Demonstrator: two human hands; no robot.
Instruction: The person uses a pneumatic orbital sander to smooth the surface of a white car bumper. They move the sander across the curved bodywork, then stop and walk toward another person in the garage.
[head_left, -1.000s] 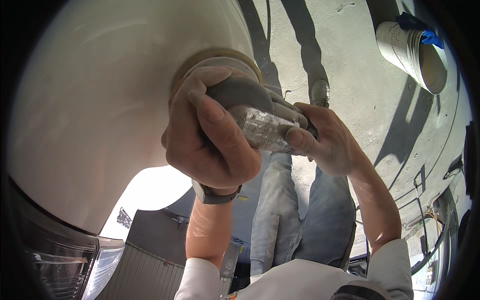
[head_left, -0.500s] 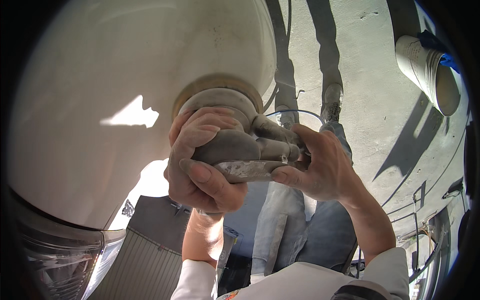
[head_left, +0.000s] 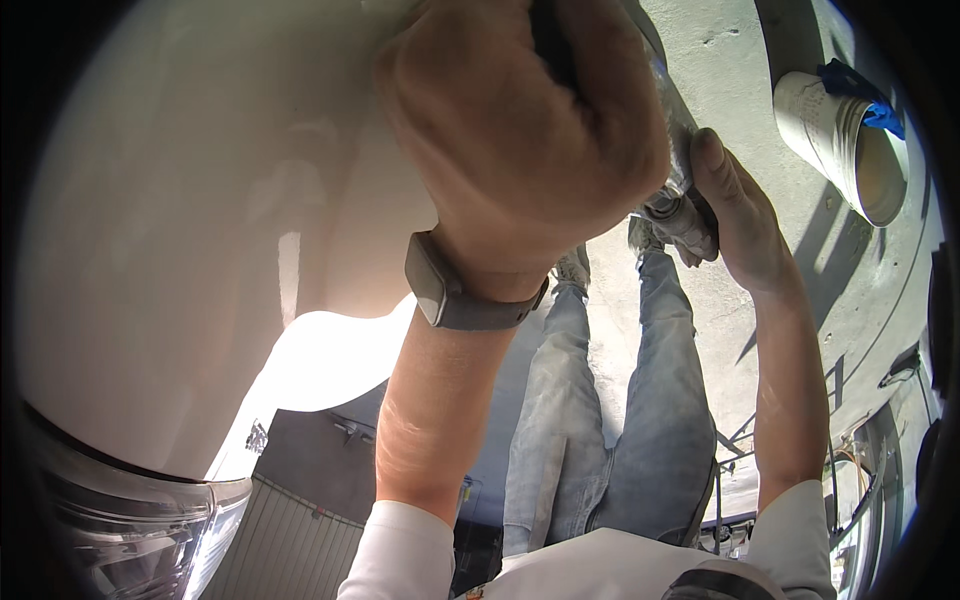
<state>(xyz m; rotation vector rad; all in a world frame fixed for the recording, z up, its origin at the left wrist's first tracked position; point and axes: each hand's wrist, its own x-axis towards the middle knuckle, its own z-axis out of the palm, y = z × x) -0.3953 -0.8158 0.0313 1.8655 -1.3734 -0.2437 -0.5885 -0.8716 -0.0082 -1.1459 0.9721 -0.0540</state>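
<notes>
My left hand [head_left: 520, 130], a dark watch on its wrist, is high in the view with fingers curled around a grey, dusty power tool [head_left: 678, 220], most of which it hides. My right hand [head_left: 742, 215] holds the tool's right part, thumb along the near side. The tool's round pad is out of sight behind my left hand, beside a white, curved vehicle panel [head_left: 180, 200] that fills much of the left side.
A vehicle lamp [head_left: 115, 530] sits below the panel at lower left. A white bucket [head_left: 815, 120] with blue cloth [head_left: 882, 115] lies on its side on the concrete floor [head_left: 730, 330] at upper right. My legs [head_left: 640, 420] and cables show below.
Both hands and the tool have moved up and to the right from where they were half a second ago. The tool's pad, visible earlier, is now covered by my left hand.
</notes>
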